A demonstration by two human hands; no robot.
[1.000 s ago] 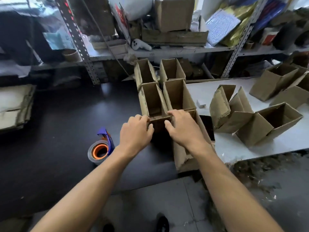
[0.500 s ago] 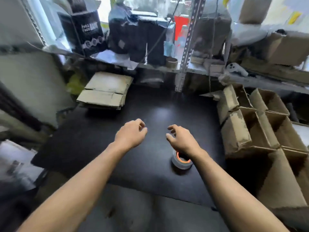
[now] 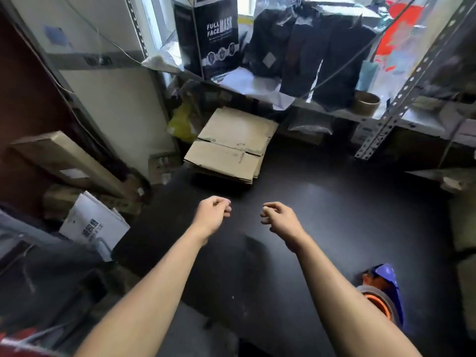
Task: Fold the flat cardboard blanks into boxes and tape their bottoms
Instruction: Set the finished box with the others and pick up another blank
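While both the left hand (image 3: 212, 215) and right hand (image 3: 279, 217) hover loosely curled and empty, reach the stack of flat blanks (image 3: 231, 145); peel off only the top sheet.

Daylight enters from the window (image 3: 247, 14) far beyond the hands, at the top of the view, and it blows out to white there. The rest is dim. The black tabletop (image 3: 334, 228) carries a soft pale sheen just beyond the right hand (image 3: 279, 219) and a faint one below both wrists. The left hand (image 3: 212, 215) and both forearms are evenly lit, with their undersides shaded. Motion blur softens the lower left corner and the tape dispenser (image 3: 381, 292) near the right forearm. Wide-angle distortion bends the shelf upright (image 3: 412, 81) and wall edges outward at the sides.
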